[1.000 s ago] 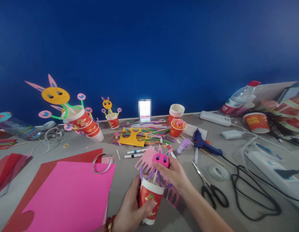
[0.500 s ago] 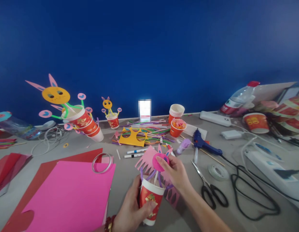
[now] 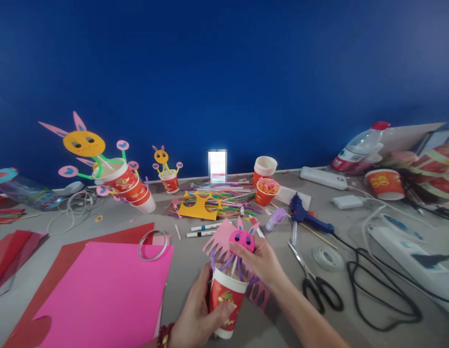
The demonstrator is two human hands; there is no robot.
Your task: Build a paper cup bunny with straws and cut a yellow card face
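Observation:
A red and white paper cup (image 3: 227, 295) stands slightly tilted in my left hand (image 3: 202, 309), whose fingers wrap round its side. Purple pipe cleaners (image 3: 240, 268) and a white stick rise from the cup's mouth. On top sits a round pink paper bunny face (image 3: 242, 240) with two dark eyes and pink-and-blue ears. My right hand (image 3: 266, 258) pinches the lower edge of this face between thumb and fingers. Behind it lies a pale pink sheet with a zigzag cut edge (image 3: 219, 239).
Scissors (image 3: 314, 280), a tape roll (image 3: 327, 257) and a blue glue gun (image 3: 307, 217) with its black cord lie to the right. Pink paper (image 3: 108, 290) covers the left. Finished bunny cups (image 3: 169, 181), pipe cleaners and stacked cups (image 3: 265, 168) stand along the wall.
My right thumb has slid down from the front of the pink face to its lower edge, so both eyes now show. My left hand and the cup have hardly moved.

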